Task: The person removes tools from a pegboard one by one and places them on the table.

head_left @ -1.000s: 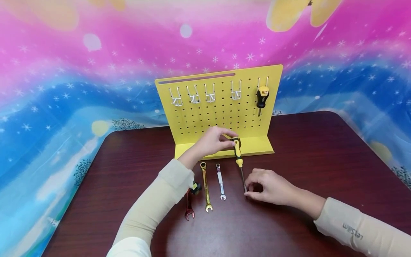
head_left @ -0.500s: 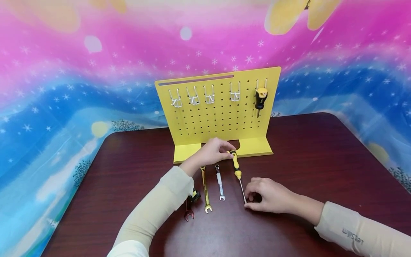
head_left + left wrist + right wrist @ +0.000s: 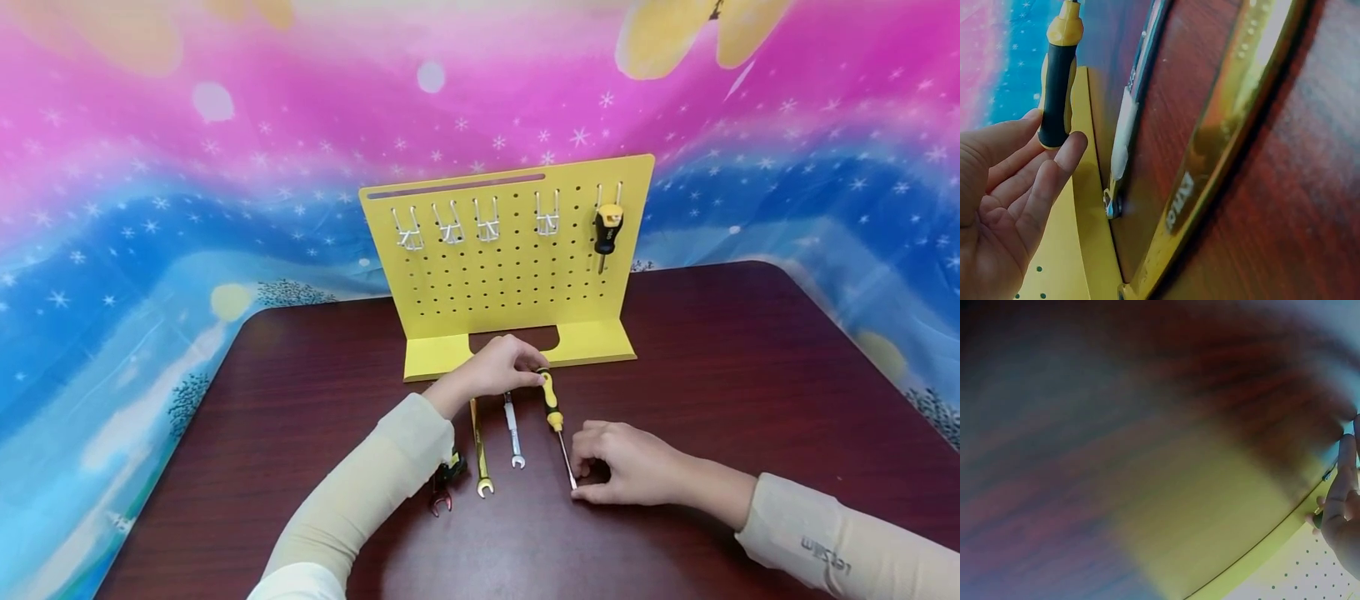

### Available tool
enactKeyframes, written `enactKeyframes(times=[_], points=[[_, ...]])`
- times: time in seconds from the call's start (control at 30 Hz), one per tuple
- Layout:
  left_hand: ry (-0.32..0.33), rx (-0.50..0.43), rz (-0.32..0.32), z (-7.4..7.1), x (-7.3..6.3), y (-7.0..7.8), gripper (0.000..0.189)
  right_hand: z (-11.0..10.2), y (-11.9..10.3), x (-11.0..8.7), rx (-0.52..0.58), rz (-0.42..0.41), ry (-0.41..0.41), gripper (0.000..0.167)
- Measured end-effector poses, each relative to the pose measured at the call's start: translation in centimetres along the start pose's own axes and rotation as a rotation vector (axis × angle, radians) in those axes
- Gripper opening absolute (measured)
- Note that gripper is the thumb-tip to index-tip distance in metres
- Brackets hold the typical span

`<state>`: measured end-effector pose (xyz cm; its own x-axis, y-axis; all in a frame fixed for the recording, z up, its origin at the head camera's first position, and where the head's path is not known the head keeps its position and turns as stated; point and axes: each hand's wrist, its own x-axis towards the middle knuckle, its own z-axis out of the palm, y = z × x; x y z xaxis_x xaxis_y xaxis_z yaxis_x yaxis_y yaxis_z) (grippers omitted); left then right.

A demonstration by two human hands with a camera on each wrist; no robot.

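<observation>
Dark wood tabletop (image 3: pixel 712 350) fills my head view, with a yellow pegboard stand (image 3: pixel 517 275) near its far edge and a starry backdrop behind. I see the long screwdriver (image 3: pixel 553 410) lying on the table just in front of the stand's foot, handle toward the far edge, shaft pointing at the near edge. My left hand (image 3: pixel 498 367) pinches the butt of the handle; in the left wrist view the fingertips (image 3: pixel 1072 145) touch the black grip lightly, fingers mostly straight, so the hold looks thin. My right hand (image 3: pixel 626 462) sits at the tip of the shaft, fingers curled close around it, though the right wrist view is too blurred for me to confirm contact.

Risks as I judge them: with so slight a pinch at the handle end, the round grip could roll out of the fingers and drop back on the wood. The silver wrench (image 3: pixel 513 432) and gold wrench (image 3: pixel 480 450) lie just beside it, and a red wrench (image 3: pixel 441 492) is partly under my left sleeve, so a sweeping forearm could drag them. A short screwdriver (image 3: pixel 607 233) hangs on the stand's right hook; bumping the board could shake it loose.
</observation>
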<state>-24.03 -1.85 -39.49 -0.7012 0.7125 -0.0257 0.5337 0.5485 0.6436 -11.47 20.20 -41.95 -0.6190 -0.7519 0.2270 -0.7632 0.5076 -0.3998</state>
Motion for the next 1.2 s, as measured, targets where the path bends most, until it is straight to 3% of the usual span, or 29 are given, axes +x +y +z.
enactKeyframes(times=[0.3, 0.57, 0.8, 1.2], points=[[-0.054, -0.001, 0.001, 0.67, 0.08, -0.1, 0.028, -0.01, -0.06, 0.15, -0.01, -0.024, -0.029, 0.025], [-0.051, 0.03, -0.005, 0.85, 0.18, 0.08, 0.027, 0.14, 0.11, 0.09, -0.009, 0.028, -0.081, 0.03], [-0.051, 0.037, -0.003, 0.9, 0.17, 0.22, 0.026, 0.23, 0.13, 0.28, -0.01, 0.016, -0.093, 0.031], [-0.031, 0.083, 0.031, 0.61, 0.28, 0.04, 0.026, -0.27, -0.14, 0.41, 0.034, 0.061, -0.125, 0.024]])
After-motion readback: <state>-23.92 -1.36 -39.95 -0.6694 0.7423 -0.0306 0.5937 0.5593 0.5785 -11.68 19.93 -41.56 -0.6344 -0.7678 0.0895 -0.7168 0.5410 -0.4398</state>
